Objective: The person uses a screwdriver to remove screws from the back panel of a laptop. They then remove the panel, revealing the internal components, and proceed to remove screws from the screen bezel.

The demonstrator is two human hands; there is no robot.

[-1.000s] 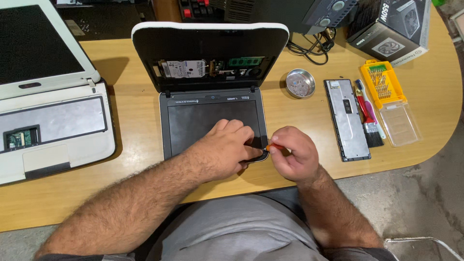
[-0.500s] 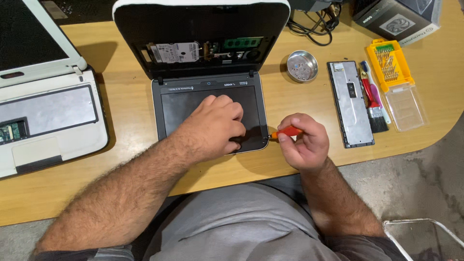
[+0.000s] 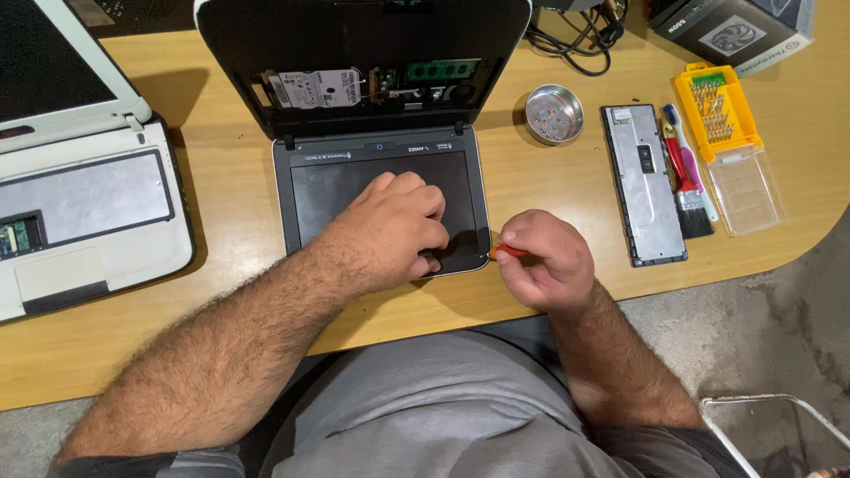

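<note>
An opened small laptop (image 3: 305, 195) lies on the wooden table, its base uncovered so a drive and a green memory board show at the back. My left hand (image 3: 390, 230) presses flat on the dark screen panel near its front right corner. My right hand (image 3: 542, 258) grips a red-handled screwdriver (image 3: 506, 251) whose tip touches the panel's right front edge.
A second white laptop (image 3: 80, 204) lies open at the left. To the right are a round metal dish (image 3: 554, 113), a grey keyboard strip (image 3: 645, 181), a brush (image 3: 686, 181), a yellow bit case (image 3: 719, 113) with clear lid, cables and a dark box at the back.
The view has shifted so the laptop sits higher in frame. My right hand has drawn slightly right of the panel corner, and my left hand stays pressed on it.
</note>
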